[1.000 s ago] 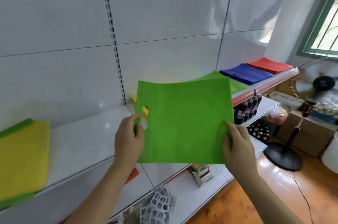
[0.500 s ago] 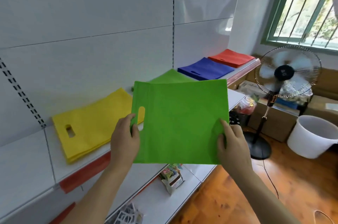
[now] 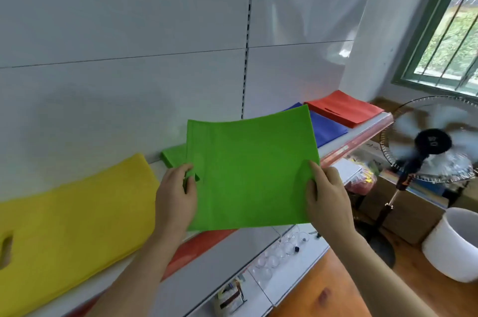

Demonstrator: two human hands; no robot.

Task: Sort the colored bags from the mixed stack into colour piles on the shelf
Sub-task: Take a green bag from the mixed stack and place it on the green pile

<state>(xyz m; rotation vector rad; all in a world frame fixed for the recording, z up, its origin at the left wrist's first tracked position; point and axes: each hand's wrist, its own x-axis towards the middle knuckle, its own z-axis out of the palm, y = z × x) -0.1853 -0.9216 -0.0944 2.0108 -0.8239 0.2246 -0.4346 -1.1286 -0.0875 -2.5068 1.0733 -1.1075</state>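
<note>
Both hands, left and right, pinched the green bag above the green pile at ten o'clock; next, lay it flat there.

White shelf with colour piles along its top

The upper shelf runs along the white wall and carries four piles side by side: a yellow pile at the left with a handle slot near its left end, a green pile beside it, then a blue pile, and a red pile at the far right end. A lower shelf carries clear glasses and a small packet.
</note>
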